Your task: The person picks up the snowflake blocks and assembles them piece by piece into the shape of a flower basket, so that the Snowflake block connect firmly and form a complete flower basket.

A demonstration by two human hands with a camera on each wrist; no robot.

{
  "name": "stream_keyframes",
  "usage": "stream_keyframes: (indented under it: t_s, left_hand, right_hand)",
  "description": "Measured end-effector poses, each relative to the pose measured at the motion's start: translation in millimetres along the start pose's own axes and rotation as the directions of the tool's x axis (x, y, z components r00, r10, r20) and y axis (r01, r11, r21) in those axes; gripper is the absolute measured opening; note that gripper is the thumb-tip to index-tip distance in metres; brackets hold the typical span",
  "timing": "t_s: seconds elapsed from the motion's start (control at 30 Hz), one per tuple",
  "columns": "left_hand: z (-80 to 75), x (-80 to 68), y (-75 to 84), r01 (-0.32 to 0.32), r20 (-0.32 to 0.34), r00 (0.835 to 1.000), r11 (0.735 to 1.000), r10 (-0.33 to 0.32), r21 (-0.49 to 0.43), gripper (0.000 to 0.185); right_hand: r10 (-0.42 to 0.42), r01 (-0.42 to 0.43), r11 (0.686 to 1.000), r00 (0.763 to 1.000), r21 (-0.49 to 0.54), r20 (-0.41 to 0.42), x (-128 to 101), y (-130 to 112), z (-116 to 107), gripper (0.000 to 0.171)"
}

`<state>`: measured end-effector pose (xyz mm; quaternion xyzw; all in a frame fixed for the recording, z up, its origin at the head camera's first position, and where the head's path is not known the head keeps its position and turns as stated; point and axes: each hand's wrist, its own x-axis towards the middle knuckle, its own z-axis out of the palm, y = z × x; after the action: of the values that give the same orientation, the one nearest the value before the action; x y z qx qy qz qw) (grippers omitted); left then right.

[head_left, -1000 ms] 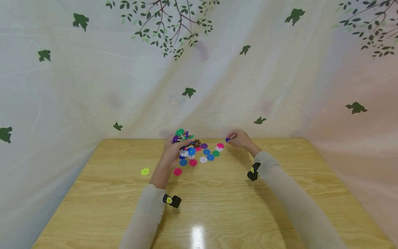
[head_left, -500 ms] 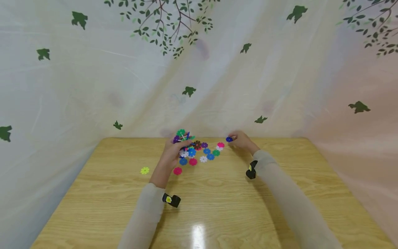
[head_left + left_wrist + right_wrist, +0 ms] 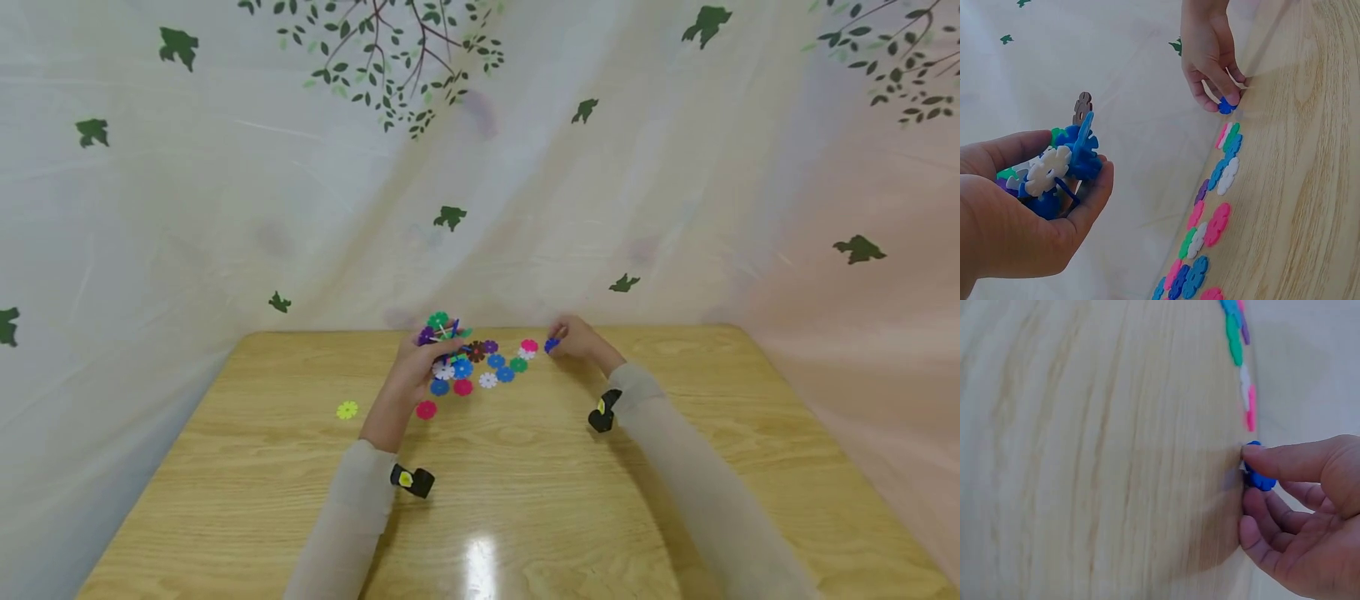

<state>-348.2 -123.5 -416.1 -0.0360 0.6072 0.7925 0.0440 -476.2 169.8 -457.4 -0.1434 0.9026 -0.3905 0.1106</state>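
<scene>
My left hand grips a cluster of joined snowflake discs above the table's far middle; the left wrist view shows blue, white, green and brown discs in its curled fingers. My right hand pinches a single dark blue disc between thumb and forefinger, low at the table's far edge. The right wrist view shows that blue disc touching or nearly touching the wood. Loose discs in pink, blue, white and green lie between the two hands.
A yellow disc lies alone on the wooden table to the left, and a pink disc sits near my left wrist. A white cloth with leaf prints hangs close behind the table's far edge.
My right hand with the blue disc has dropped slightly toward the table. My left hand keeps the cluster in the same place.
</scene>
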Motion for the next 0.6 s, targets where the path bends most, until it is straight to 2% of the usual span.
stream_keyframes:
  t_s: [0.1,0.23,0.4,0.6]
  left_hand:
    - [-0.9,0.1,-0.7,0.014,-0.001,1.0,1.0,-0.014,0.011,0.053]
    - [-2.0,-0.2,-2.1,0.023,0.003,1.0,0.999,-0.023,0.031,0.053]
    - [-2.1,0.1,-2.9,0.021,0.002,1.0,0.999,-0.022,0.037,0.052]
    - [-2.1,1.8,-2.9,0.026,0.002,1.0,0.999,-0.026,0.045,0.052]
  right_hand:
    - [0.028,-0.029,0.997,1.0,0.069,0.01,-4,-5,4,0.025]
    - [0.034,-0.027,0.981,0.999,0.193,-0.034,-12,-17,11,0.026]
    - [-0.031,0.064,0.94,0.994,0.335,-0.101,-26,-51,15,0.034]
    - [-0.11,0.189,0.87,0.975,0.455,-0.194,-43,-97,23,0.028]
